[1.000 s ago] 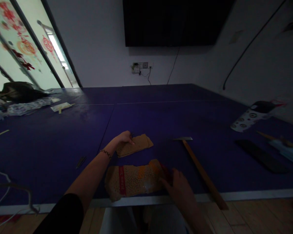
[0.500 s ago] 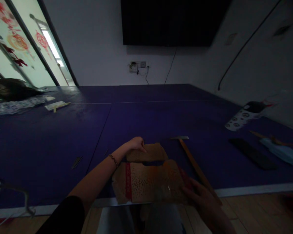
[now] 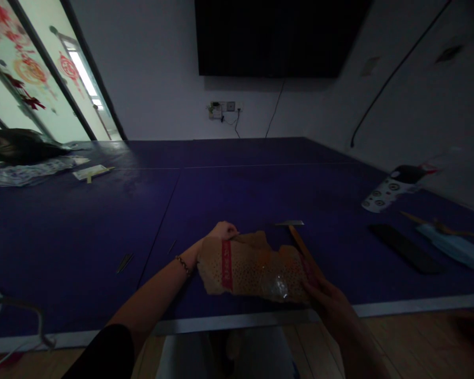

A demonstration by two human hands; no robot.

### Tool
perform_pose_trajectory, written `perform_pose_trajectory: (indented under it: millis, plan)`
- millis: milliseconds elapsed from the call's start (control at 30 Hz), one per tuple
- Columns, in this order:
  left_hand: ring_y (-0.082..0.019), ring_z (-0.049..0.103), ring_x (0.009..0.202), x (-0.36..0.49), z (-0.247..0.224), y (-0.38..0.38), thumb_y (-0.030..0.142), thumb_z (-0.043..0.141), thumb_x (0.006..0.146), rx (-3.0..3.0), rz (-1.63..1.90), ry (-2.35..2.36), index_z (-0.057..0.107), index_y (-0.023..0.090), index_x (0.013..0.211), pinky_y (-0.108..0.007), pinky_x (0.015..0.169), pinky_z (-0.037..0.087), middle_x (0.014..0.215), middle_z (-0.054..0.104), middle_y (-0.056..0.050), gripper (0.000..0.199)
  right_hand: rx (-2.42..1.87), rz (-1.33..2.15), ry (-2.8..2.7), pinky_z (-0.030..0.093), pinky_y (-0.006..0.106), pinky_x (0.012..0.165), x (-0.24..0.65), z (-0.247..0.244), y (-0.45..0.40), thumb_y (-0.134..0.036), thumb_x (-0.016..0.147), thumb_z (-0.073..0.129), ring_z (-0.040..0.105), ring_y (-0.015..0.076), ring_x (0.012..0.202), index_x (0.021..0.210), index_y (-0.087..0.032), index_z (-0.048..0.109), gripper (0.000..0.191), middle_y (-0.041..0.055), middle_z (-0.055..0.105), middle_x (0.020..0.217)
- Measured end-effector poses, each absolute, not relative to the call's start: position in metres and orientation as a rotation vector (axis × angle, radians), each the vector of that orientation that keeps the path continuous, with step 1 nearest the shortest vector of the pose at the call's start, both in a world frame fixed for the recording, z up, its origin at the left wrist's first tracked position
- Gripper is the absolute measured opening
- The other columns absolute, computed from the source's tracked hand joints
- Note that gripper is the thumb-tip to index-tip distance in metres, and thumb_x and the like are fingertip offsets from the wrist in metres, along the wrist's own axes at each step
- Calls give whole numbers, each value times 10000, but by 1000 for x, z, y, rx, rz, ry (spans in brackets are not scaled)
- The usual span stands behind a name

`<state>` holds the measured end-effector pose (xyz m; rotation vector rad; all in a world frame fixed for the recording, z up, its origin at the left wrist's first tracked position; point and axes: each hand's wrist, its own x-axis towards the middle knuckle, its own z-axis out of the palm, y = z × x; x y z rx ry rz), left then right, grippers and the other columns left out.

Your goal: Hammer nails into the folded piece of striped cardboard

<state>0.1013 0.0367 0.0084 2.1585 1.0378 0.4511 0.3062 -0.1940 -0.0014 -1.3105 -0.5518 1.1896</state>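
My right hand [image 3: 327, 292] is closed on the right end of a torn piece of brown cardboard [image 3: 247, 266]. It has a red printed strip, many small holes and shiny clear tape. Behind it, mostly covered, lies a smaller cardboard piece [image 3: 256, 239] on the purple table. My left hand [image 3: 225, 230], with a bracelet on the wrist, has its fingers curled down at the smaller piece's left end. A hammer [image 3: 300, 245] with a wooden handle lies just right of the cardboard, its handle running behind my right hand.
Several thin nail-like sticks [image 3: 124, 262] lie on the purple table [image 3: 221, 195] at left. To the right are a dark flat slab [image 3: 405, 248], a blue cloth-like item [image 3: 454, 247] and a patterned bottle sleeve [image 3: 389, 192]. A white cable [image 3: 41, 321] hangs by the left edge.
The larger cardboard has moved forward and a little right, off the table's front edge, so it now overlaps the smaller piece. My left hand has barely moved.
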Motion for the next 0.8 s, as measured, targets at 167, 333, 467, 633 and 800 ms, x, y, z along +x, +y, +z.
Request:
perform_pose_trajectory:
  millis: [167, 333, 467, 633, 800]
  plan:
    - [-132, 581, 593, 59, 38, 52, 363, 315, 871, 1916, 901, 1139, 568, 88, 848, -240, 564, 445, 693, 642, -65, 374, -1303, 1025, -586, 528, 307, 585, 319, 6, -179, -408, 520, 770, 660, 231, 686, 785, -201, 647, 358, 29, 703, 719]
    - [-128, 614, 662, 6, 74, 48, 417, 283, 876, 1666, 1365, 1159, 466, 148, 852, -265, 627, 484, 836, 655, -97, 326, -1397, 980, -745, 510, 291, 587, 310, 13, -137, -461, 562, 709, 650, 213, 683, 772, -171, 630, 367, 38, 684, 720]
    - [-159, 614, 825, -5, 83, 13, 390, 346, 867, 1705, 1788, 1331, 502, 163, 787, -295, 755, 477, 876, 653, -84, 287, -1605, 936, -956, 503, 318, 670, 292, 4, -95, -384, 692, 668, 633, 208, 743, 786, -128, 624, 276, 41, 668, 735]
    - [-171, 589, 984, 31, 44, -41, 235, 302, 885, 2341, 1146, 1193, 538, 168, 971, -308, 874, 458, 1034, 637, -91, 261, -1958, 758, -1175, 494, 374, 728, 285, -9, -74, -286, 856, 541, 599, 177, 830, 970, -137, 585, 193, 40, 613, 976]
    - [-195, 455, 1189, 61, -1, -50, 179, 288, 889, 2653, 657, 813, 495, 132, 1078, -370, 982, 399, 1219, 545, -143, 284, -2146, 557, -1306, 470, 381, 762, 283, -10, -81, -326, 844, 546, 589, 191, 871, 983, -145, 581, 231, 63, 610, 1008]
